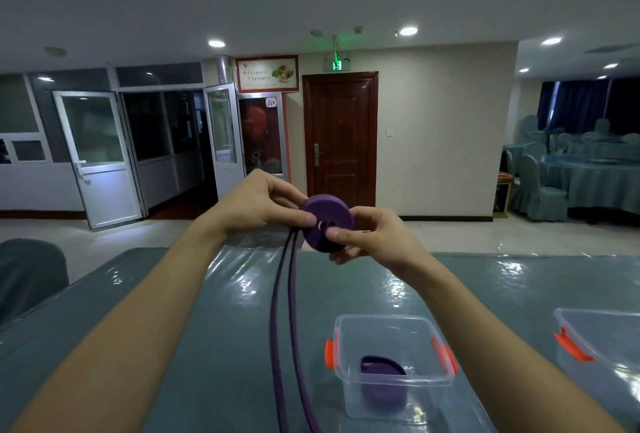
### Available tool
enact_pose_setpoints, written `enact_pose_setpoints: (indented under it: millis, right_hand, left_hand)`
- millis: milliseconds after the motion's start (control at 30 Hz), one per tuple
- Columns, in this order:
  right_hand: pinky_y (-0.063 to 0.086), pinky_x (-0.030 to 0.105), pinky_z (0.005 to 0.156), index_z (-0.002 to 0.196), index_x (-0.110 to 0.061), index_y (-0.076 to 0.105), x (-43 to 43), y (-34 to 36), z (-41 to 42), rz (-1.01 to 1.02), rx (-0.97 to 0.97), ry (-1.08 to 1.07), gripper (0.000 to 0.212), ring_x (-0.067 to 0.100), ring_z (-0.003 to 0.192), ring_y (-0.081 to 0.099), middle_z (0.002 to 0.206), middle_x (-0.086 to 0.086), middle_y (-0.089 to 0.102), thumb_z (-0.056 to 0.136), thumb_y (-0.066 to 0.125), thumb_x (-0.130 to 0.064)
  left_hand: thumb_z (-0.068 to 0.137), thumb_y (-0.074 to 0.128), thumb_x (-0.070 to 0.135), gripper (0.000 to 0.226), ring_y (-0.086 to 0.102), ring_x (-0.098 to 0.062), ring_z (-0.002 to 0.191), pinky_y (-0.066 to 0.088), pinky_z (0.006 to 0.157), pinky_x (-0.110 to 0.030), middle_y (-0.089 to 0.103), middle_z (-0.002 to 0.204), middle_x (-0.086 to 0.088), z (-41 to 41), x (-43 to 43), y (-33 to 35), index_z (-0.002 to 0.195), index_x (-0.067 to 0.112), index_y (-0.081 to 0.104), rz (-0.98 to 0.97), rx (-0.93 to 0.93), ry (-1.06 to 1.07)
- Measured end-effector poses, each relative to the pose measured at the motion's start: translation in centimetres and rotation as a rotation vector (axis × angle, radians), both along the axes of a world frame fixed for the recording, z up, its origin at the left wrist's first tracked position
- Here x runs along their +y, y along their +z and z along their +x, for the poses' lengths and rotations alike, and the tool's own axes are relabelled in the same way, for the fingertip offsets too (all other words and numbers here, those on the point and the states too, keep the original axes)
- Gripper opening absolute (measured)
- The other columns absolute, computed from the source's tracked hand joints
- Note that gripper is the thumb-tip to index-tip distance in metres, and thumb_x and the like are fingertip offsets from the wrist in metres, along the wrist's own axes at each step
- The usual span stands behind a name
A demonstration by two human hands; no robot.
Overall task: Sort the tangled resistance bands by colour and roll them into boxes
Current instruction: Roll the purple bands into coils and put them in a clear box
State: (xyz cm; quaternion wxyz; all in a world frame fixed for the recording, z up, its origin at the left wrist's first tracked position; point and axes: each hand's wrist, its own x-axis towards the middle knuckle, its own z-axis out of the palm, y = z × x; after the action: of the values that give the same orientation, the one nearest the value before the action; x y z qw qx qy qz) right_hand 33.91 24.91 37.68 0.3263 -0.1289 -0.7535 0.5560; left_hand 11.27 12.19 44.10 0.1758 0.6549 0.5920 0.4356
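Above the far edge of the table [207,328], both hands are raised and meet around a purple band [327,221] wound into a flat disc. The left hand [263,204] pinches the disc's left rim between thumb and fingers. The right hand [374,235] grips its lower right side, thumb on the near face and fingers curled behind. The disc stands roughly upright, with its flat face turned toward the camera.

From the disc's lower left the unrolled tail [276,346] leaves as two side-by-side strands. Their long axis runs far to near across the table, and they spread slightly before leaving the bottom of the frame. Whether they rest on the cover or hang above it cannot be told.

Just right of the strands, not touching them, stands a clear box [388,317] with orange latches, open-topped. A rolled purple band [381,384] lies inside it. A second clear box [595,313] sits well apart at the right edge, cut off by the frame, with glossy cover between the two. Left of the strands the cover stretches to the table's left edge, where a chair [27,277] stands. Beyond the far edge lies open floor [450,235] up to a wooden door [341,138].
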Motion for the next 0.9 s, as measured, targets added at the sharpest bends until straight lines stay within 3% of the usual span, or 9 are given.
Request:
enact_pose_setpoints:
  millis: [133, 267, 333, 533, 633, 733, 800, 900]
  right_hand:
    - [0.055, 0.025, 0.049, 0.124, -0.024, 0.071, 0.8, 1.4, -0.6, 0.387, -0.319, -0.093, 0.059, 0.021, 0.063, 0.079, 0.108, -0.002, 0.079, 0.077, 0.094, -0.051]
    - [0.055, 0.021, 0.051, 0.114, -0.018, 0.077, 1.3, 2.8, -2.6, 0.547, -0.449, -0.056, 0.044, 0.019, 0.061, 0.077, 0.093, 0.001, 0.081, 0.083, 0.091, -0.045]
    - [0.06, 0.026, 0.055, 0.112, -0.015, 0.078, 2.1, 3.1, -3.0, 0.502, -0.393, -0.053, 0.037, 0.022, 0.063, 0.078, 0.088, 0.005, 0.081, 0.085, 0.091, -0.038]
    - [0.065, 0.035, 0.063, 0.113, -0.019, 0.081, 4.1, 0.8, -3.8, 0.18, -0.03, -0.051, 0.031, 0.03, 0.068, 0.078, 0.093, 0.01, 0.082, 0.088, 0.088, -0.035]
    - [0.063, 0.033, 0.06, 0.115, -0.013, 0.081, 4.2, -0.9, -5.7, -0.022, 0.124, -0.003, 0.027, 0.028, 0.062, 0.071, 0.094, 0.018, 0.081, 0.091, 0.086, -0.025]
    - [0.062, 0.032, 0.058, 0.117, -0.009, 0.08, 3.9, -2.9, -8.3, -0.153, 0.227, 0.016, 0.033, 0.026, 0.058, 0.069, 0.096, 0.021, 0.08, 0.088, 0.085, -0.023]
    - [0.064, 0.033, 0.06, 0.122, -0.009, 0.077, 4.2, -4.1, -9.6, -0.15, 0.231, 0.024, 0.039, 0.029, 0.061, 0.071, 0.101, 0.021, 0.08, 0.087, 0.084, -0.025]
    - [0.062, 0.035, 0.056, 0.123, -0.015, 0.074, 5.3, -4.5, -10.6, 0.045, 0.021, 0.018, 0.042, 0.032, 0.068, 0.078, 0.108, 0.009, 0.081, 0.088, 0.087, -0.034]
  left_hand:
    - [0.077, 0.099, 0.033, 0.03, 0.082, -0.01, 0.093, 0.065, 0.092, -0.035, 0.085, 0.096, 0.008, 0.3, 1.3, 1.7, 0.104, 0.028, 0.087, -0.204, 0.401, -0.043]
    - [0.077, 0.099, 0.035, 0.032, 0.081, -0.005, 0.091, 0.067, 0.091, -0.037, 0.085, 0.094, 0.012, 0.6, 3.3, 2.9, 0.105, 0.029, 0.086, -0.276, 0.603, -0.083]
    - [0.078, 0.098, 0.036, 0.033, 0.082, -0.008, 0.092, 0.067, 0.091, -0.035, 0.085, 0.096, 0.009, -0.5, 3.7, 2.6, 0.108, 0.029, 0.085, -0.231, 0.511, -0.072]
    - [0.078, 0.098, 0.033, 0.038, 0.083, -0.021, 0.105, 0.064, 0.098, -0.031, 0.085, 0.109, -0.003, -4.9, 3.6, -2.5, 0.113, 0.028, 0.085, -0.027, -0.013, -0.079]
    - [0.067, 0.102, 0.048, 0.053, 0.083, -0.026, 0.104, 0.066, 0.091, -0.031, 0.085, 0.108, -0.008, -6.2, 4.2, -4.6, 0.112, 0.026, 0.086, 0.071, -0.207, -0.033]
    - [0.061, 0.103, 0.053, 0.059, 0.084, -0.028, 0.101, 0.067, 0.085, -0.03, 0.085, 0.106, -0.009, -7.9, 4.8, -4.8, 0.111, 0.026, 0.086, 0.054, -0.222, -0.023]
    - [0.065, 0.103, 0.049, 0.052, 0.084, -0.026, 0.096, 0.068, 0.084, -0.031, 0.086, 0.101, -0.007, -9.2, 5.0, -4.2, 0.109, 0.027, 0.086, 0.021, -0.125, -0.017]
    - [0.072, 0.101, 0.04, 0.036, 0.084, -0.018, 0.091, 0.067, 0.087, -0.032, 0.086, 0.094, 0.0, -10.7, 5.6, -3.1, 0.104, 0.029, 0.088, -0.087, 0.125, -0.01]
